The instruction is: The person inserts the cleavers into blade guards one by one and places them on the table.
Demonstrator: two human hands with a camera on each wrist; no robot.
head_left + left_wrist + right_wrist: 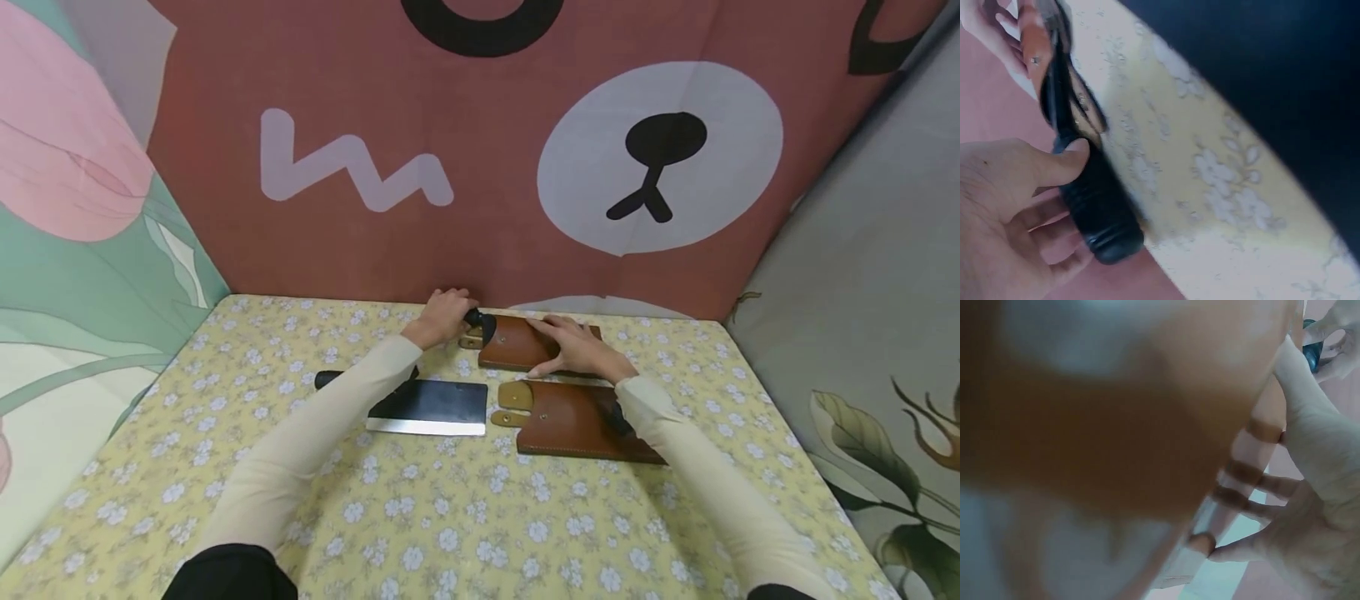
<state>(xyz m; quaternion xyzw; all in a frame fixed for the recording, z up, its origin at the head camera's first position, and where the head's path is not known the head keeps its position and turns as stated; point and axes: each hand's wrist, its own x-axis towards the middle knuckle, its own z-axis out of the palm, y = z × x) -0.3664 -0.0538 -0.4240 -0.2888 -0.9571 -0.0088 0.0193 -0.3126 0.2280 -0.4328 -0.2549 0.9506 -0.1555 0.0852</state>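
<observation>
Left hand [444,317] holds a black handle [1100,200], thumb and fingers around it. Handle meets the strap end of the rear brown sheath [516,342], far side of the bench [450,517]; blur there obscures the join. Right hand [576,346] wide, fingers extended, touching that sheath, covering part of it. Bare cleaver [442,404] lies nearer; left sleeve [322,433] crosses its handle. Front sheath [566,417] partly under the line of the right sleeve [697,467]; dark shape [618,421] there unidentifiable.
</observation>
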